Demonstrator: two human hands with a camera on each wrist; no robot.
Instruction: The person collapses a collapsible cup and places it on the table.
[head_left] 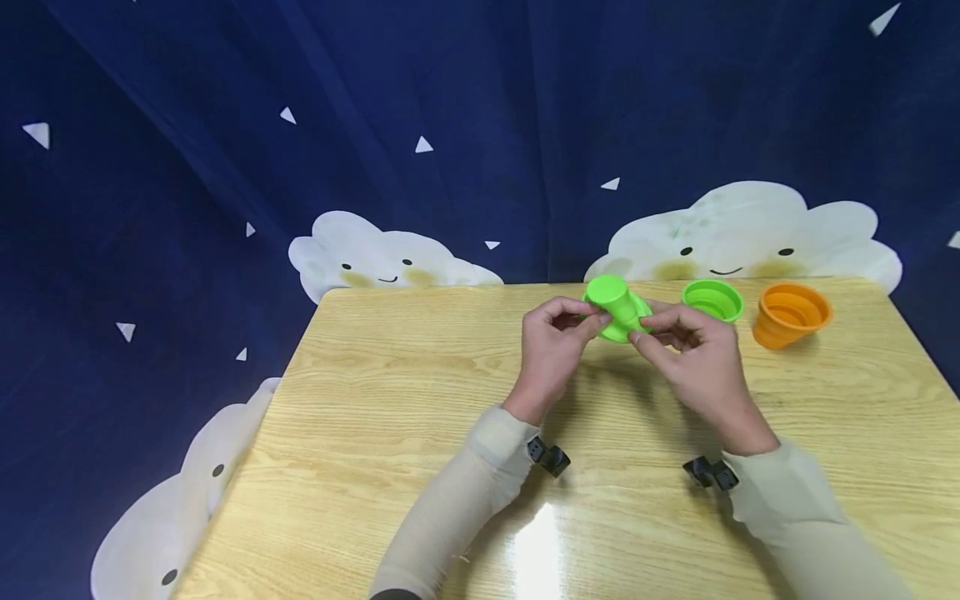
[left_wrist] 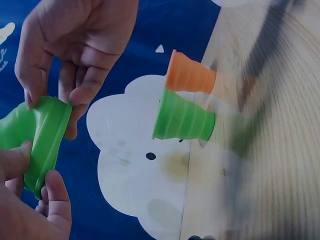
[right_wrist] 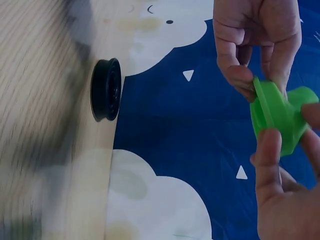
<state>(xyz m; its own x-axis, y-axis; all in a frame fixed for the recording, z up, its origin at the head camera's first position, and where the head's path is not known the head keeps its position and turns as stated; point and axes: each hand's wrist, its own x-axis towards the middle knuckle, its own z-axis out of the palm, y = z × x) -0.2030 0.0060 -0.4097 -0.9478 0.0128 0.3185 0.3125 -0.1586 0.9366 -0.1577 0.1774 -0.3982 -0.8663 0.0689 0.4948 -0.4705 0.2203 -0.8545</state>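
Observation:
Both hands hold a light green collapsible cup (head_left: 618, 308) above the far part of the table. Its narrow base points up and its wide rim is flared below, partly folded. My left hand (head_left: 552, 346) pinches the cup's left side between thumb and fingers. On the opposite side, the right hand (head_left: 697, 358) grips the rim with thumb and fingertips. In the left wrist view the ribbed wall of the cup (left_wrist: 47, 145) bends between the two hands. The right wrist view shows the same cup (right_wrist: 277, 112) from the other side.
Right of the hands, a second green collapsible cup (head_left: 712, 300) stands upright beside an orange one (head_left: 793, 315). A black round ridged object (right_wrist: 106, 90) stands near the table's far edge. A blue curtain with clouds hangs behind the wooden table (head_left: 360, 433).

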